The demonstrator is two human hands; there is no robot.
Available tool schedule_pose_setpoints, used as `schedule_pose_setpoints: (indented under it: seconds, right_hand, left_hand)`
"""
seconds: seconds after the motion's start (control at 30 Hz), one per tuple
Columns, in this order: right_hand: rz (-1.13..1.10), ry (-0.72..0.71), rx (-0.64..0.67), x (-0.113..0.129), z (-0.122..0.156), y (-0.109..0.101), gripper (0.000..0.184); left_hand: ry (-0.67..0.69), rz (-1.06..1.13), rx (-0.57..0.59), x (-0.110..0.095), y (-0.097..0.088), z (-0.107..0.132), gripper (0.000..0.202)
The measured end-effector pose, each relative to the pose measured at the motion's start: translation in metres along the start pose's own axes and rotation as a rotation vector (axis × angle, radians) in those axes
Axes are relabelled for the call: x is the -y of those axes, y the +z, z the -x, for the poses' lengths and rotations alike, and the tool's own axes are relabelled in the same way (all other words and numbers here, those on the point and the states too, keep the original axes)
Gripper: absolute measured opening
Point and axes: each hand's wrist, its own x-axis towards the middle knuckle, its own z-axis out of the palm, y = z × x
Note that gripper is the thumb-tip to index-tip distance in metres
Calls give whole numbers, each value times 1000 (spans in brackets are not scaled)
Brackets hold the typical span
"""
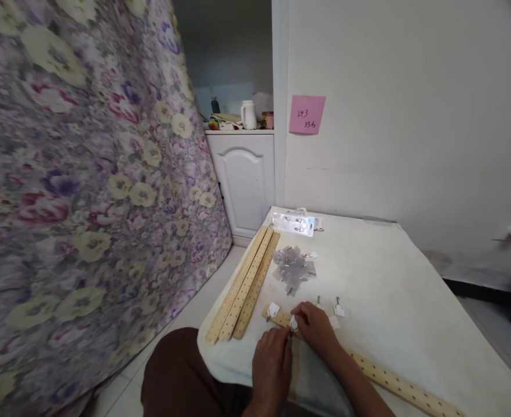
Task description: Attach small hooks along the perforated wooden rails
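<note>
Close together over a perforated wooden strip (397,381), my left hand (272,356) and my right hand (314,324) work at a small white hook (294,322) with a metal part. My right fingertips pinch its upper side. The left fingers are closed at its lower end, by the metal part. Another white hook (273,309) sits at the far left end of the same strip. Beyond my right hand lie a loose white hook (339,308) and a second one (320,302), partly hidden. My right forearm covers part of the strip.
Several perforated wooden strips (249,284) lie side by side along the table's (368,260) left edge. A pile of clear grey pieces (294,267) is beyond my hands, with clear packaging (292,223) at the far edge. A floral curtain (108,174) hangs at left.
</note>
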Motion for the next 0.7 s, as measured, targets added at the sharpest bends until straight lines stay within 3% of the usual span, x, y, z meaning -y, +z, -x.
schedule_pose_setpoints:
  seconds: [0.7]
  right_hand:
    - [-36,-8,-69,-4,3,8,22]
  left_hand:
    - [-33,-20,29,-1,2,-2,24]
